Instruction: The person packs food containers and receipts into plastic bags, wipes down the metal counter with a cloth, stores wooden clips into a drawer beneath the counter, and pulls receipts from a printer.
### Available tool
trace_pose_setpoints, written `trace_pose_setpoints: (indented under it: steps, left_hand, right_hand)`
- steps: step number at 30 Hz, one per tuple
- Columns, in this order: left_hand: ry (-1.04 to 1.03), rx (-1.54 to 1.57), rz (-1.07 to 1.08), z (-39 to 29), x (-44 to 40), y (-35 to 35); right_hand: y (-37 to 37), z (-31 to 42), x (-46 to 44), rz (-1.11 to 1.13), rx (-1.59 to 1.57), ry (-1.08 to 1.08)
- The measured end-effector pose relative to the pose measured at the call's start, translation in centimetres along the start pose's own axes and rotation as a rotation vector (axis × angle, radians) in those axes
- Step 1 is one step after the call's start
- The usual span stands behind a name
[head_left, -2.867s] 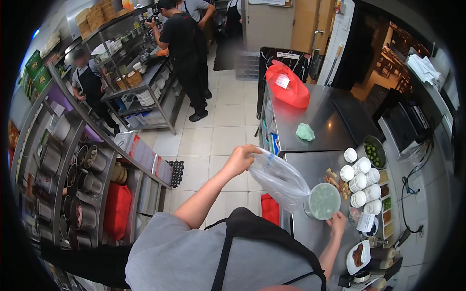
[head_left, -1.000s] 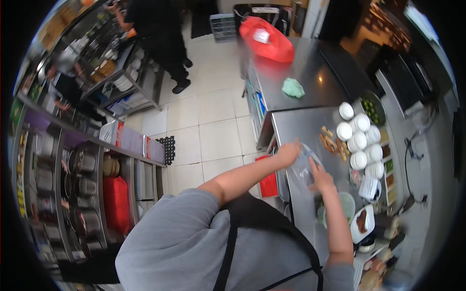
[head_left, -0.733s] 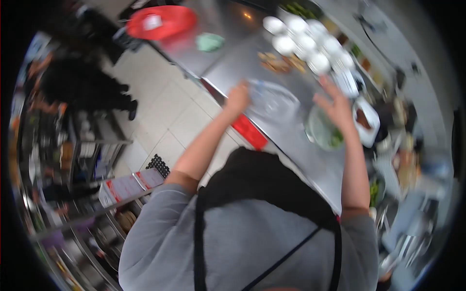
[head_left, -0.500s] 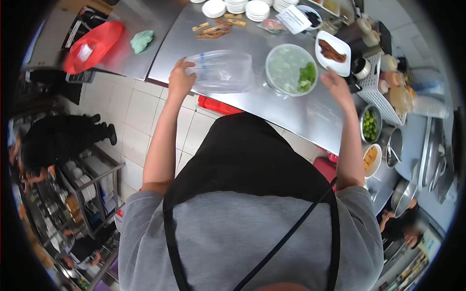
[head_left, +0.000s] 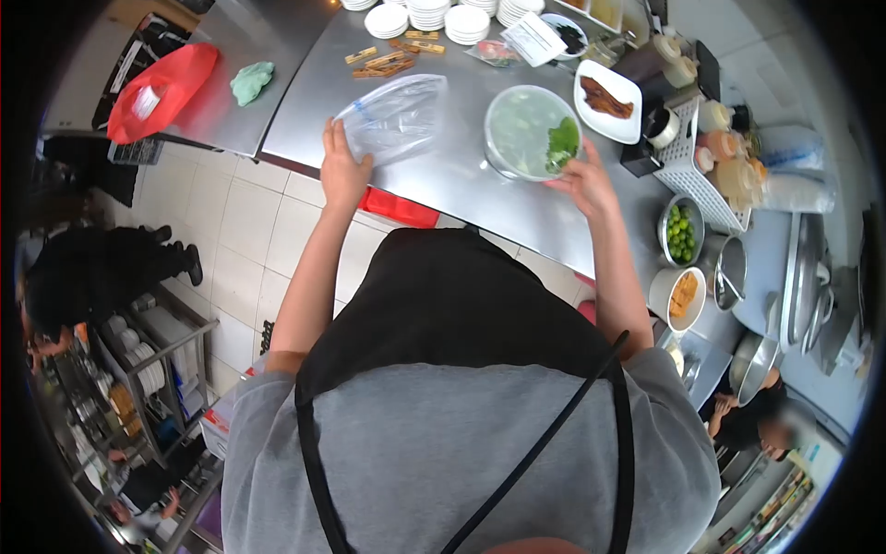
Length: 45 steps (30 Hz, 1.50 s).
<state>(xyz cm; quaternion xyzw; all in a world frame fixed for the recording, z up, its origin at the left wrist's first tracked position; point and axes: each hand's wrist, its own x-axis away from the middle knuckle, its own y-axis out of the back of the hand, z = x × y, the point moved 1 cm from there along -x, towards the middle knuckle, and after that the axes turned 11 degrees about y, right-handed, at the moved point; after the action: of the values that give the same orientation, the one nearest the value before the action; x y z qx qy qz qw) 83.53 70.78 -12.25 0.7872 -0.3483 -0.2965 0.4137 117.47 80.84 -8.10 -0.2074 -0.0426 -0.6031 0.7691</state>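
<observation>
Plastic bag (head_left: 397,115) still in left hand (head_left: 345,173); right hand (head_left: 591,185), earlier off tub (head_left: 524,129), now clasps its edge; hands apart.

Bright, even light is filling the kitchen, with pale glare spreading across the steel counter (head_left: 434,185) at upper center. The wide lens is bending lines toward black, rounded corners, while the center is staying fairly sharp and the lower left is looking softer.
</observation>
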Motion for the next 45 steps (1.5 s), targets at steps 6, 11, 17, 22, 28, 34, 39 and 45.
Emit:
trace_pose_setpoints:
  steps: [6, 11, 17, 22, 28, 34, 39, 45]
  left_hand:
    - [0.098, 0.053, 0.063, -0.2, 0.4, -0.1]
    - [0.139, 0.088, 0.101, 0.2, 0.2, -0.6]
    - [0.139, 0.223, 0.087, 0.4, 0.3, -1.3]
    - [0.119, 0.386, 0.159, 3.2, 0.6, -3.6]
    - [0.345, 0.780, 0.296, 4.3, 0.2, -3.1]
    - [0.502, 0.970, 0.287, 2.8, -1.3, 0.8]
    - [0.576, 0.862, 0.432, 5.3, -6.8, -4.7]
    - [0.030, 0.483, 0.111, -3.9, -8.1, 1.7]
  right_hand:
    - [0.0, 2.8, 0.9, 0.093, 0.036, 0.010]
    - [-4.5, 4.9, 0.8, 0.282, 0.011, 0.005]
    - [-13.1, 0.8, -2.3, 0.507, -0.199, -0.094]
    - [-17.5, -3.4, -4.3, 0.423, -0.328, -0.170]
    - [-17.0, -2.5, -5.9, 0.479, 0.026, -0.137]
    - [-15.0, 0.3, -7.5, 0.658, 0.338, -0.208]
    - [-16.9, -0.5, -11.9, 0.715, 1.196, 0.506]
    - [-22.6, -2.8, -12.5, 0.529, 1.167, 0.794]
